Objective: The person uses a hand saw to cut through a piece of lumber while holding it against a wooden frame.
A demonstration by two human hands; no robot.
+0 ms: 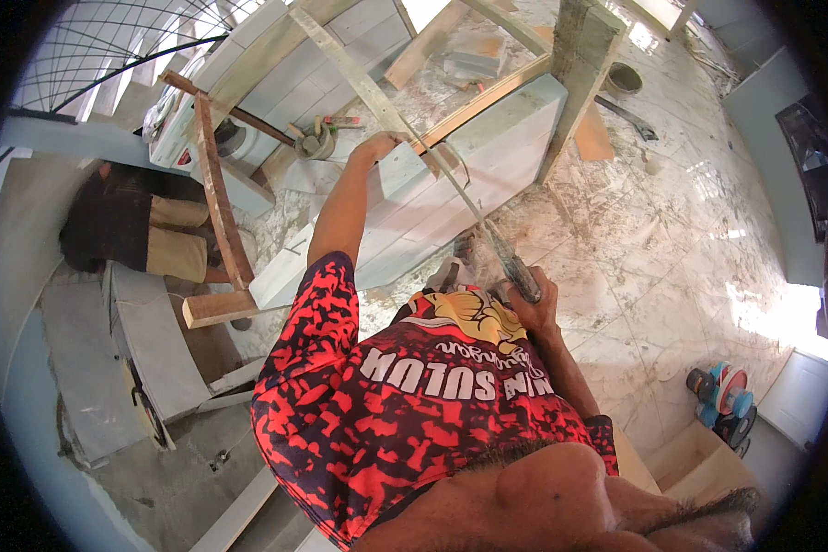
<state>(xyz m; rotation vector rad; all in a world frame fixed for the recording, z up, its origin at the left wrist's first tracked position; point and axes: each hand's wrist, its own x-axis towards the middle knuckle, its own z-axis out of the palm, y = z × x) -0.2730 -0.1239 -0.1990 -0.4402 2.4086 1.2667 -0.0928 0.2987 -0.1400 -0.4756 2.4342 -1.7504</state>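
Observation:
My right hand (535,302) is closed round the dark handle of a hand saw (501,247), seen nearly edge-on. Its thin blade slants away up and left, across a white board (405,173). Against the far end of that board, my left hand (382,145) curls its fingers over the edge, partly hidden by the wrist. Beneath lies a long surface of white planks (497,166). A brown wooden strip (488,99) runs along its far edge, and a pale wooden bar (350,69) extends beyond my left hand.
Upright timber (584,64) stands at the far right end. A brown wooden frame (213,193) leans at left, near a bending person (138,221). A bucket (315,143) sits beyond my left arm. The dusty tiled floor (653,248) holds a blue-and-red power tool (727,391).

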